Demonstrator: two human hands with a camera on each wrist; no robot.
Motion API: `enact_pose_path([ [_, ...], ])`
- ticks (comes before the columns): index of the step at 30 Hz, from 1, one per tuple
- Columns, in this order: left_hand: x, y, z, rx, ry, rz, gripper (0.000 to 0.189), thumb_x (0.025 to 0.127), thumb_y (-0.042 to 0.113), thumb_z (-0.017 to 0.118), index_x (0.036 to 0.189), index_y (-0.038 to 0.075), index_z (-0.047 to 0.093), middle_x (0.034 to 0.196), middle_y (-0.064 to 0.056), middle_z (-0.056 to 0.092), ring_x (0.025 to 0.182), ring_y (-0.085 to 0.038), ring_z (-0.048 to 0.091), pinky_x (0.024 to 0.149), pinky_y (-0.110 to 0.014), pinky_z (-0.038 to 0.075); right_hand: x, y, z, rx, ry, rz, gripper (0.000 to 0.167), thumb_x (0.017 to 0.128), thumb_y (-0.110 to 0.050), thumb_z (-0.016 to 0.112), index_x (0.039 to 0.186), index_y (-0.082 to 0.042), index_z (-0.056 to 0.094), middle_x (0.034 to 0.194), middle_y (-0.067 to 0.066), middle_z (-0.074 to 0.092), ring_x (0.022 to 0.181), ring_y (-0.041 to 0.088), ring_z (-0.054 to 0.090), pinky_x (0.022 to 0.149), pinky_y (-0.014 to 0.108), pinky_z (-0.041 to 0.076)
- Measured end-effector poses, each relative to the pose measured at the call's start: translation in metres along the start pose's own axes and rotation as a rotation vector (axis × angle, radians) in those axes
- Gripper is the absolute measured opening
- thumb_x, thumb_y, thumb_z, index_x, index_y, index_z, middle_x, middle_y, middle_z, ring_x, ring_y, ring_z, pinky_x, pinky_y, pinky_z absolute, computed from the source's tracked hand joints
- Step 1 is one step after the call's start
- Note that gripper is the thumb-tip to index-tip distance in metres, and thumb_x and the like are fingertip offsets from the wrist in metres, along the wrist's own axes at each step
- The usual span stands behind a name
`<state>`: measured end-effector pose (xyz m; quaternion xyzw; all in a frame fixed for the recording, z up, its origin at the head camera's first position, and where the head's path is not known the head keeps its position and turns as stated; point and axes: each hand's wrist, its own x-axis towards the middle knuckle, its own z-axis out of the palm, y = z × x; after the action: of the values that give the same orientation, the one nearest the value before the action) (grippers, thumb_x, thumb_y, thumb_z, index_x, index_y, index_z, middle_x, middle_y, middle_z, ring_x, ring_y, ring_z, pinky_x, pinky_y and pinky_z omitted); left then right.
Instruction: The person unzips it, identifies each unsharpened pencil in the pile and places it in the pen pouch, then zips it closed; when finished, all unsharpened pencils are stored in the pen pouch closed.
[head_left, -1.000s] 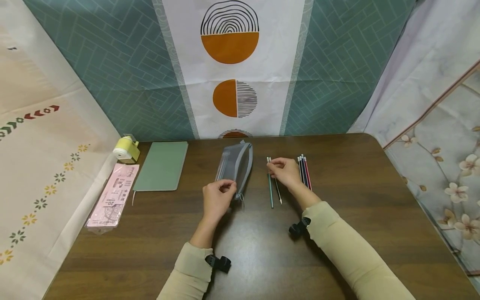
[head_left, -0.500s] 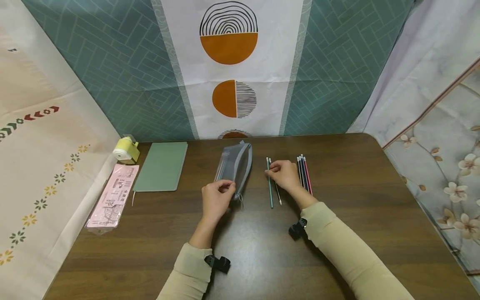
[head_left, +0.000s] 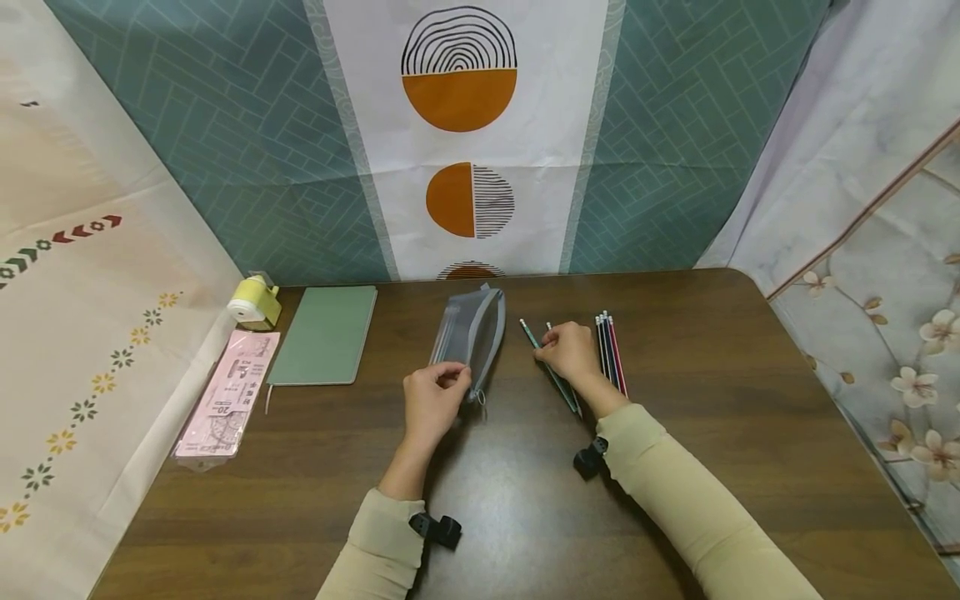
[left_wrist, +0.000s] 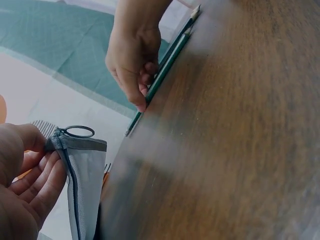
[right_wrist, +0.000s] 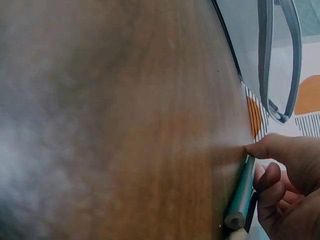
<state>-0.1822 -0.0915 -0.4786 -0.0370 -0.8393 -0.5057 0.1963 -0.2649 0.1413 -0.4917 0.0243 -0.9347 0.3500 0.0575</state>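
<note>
A grey see-through zip pencil case point(head_left: 454, 323) lies near the table's back edge with its mouth spread. My left hand point(head_left: 433, 402) pinches the near corner of the case by its zipper end; the pull ring point(left_wrist: 80, 131) hangs there in the left wrist view. To the right, my right hand point(head_left: 572, 354) holds a green pencil point(head_left: 530, 335) between thumb and fingers, low at the tabletop. A second, darker pencil point(left_wrist: 186, 31) lies alongside the green one, partly hidden by that hand. Both have white eraser ends pointing toward the back.
Just right of my right hand lies a bundle of several pencils point(head_left: 612, 346). At the left are a green notebook point(head_left: 324, 335), a pink packet point(head_left: 228, 392) and a yellow pencil sharpener point(head_left: 255, 300). A patterned cloth point(head_left: 480, 192) hangs behind the table point(head_left: 510, 525).
The green pencil has turned from nearly straight to slanted, its eraser end swinging left and its point right toward the darker pencil. My right hand has dropped slightly nearer; the left stays put.
</note>
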Motion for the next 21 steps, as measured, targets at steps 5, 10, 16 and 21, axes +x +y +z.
enact_pose_path([
  [5, 0.0, 0.0, 0.0, 0.0, -0.003, 0.0, 0.005, 0.084, 0.004, 0.076, 0.083, 0.0, 0.078, 0.07, -0.006, 0.072, 0.057, -0.013, 0.063, 0.054, -0.022, 0.051, 0.002, 0.002, -0.003, -0.001, -0.034, -0.009, 0.014, 0.075, -0.017, 0.083, 0.082, -0.006, 0.079, 0.076, 0.003, 0.075, 0.078, 0.023, 0.072, 0.077, 0.042, 0.054],
  [10, -0.001, 0.001, 0.0, -0.001, 0.002, 0.008, 0.005, 0.084, 0.004, 0.075, 0.083, 0.0, 0.078, 0.069, -0.006, 0.072, 0.057, -0.013, 0.063, 0.054, -0.023, 0.051, 0.005, 0.003, -0.01, 0.024, -0.075, -0.041, 0.015, 0.08, -0.018, 0.077, 0.085, -0.004, 0.08, 0.08, 0.005, 0.076, 0.078, 0.024, 0.071, 0.078, 0.041, 0.054],
  [16, 0.0, 0.003, 0.0, 0.002, 0.007, 0.006, 0.005, 0.084, 0.004, 0.076, 0.083, 0.001, 0.079, 0.069, -0.005, 0.072, 0.057, -0.013, 0.063, 0.054, -0.023, 0.051, 0.008, 0.0, -0.02, 0.169, -0.159, 0.005, 0.021, 0.088, -0.018, 0.069, 0.094, 0.0, 0.079, 0.075, 0.008, 0.074, 0.059, 0.016, 0.068, 0.059, 0.03, 0.056],
  [21, 0.001, 0.004, 0.0, -0.004, 0.015, -0.005, 0.005, 0.084, 0.005, 0.076, 0.083, 0.001, 0.079, 0.069, -0.005, 0.072, 0.057, -0.013, 0.063, 0.055, -0.022, 0.051, 0.009, -0.008, -0.026, 0.353, -0.25, 0.067, 0.026, 0.093, -0.012, 0.065, 0.105, 0.009, 0.073, 0.084, 0.016, 0.074, 0.057, 0.012, 0.067, 0.06, 0.033, 0.06],
])
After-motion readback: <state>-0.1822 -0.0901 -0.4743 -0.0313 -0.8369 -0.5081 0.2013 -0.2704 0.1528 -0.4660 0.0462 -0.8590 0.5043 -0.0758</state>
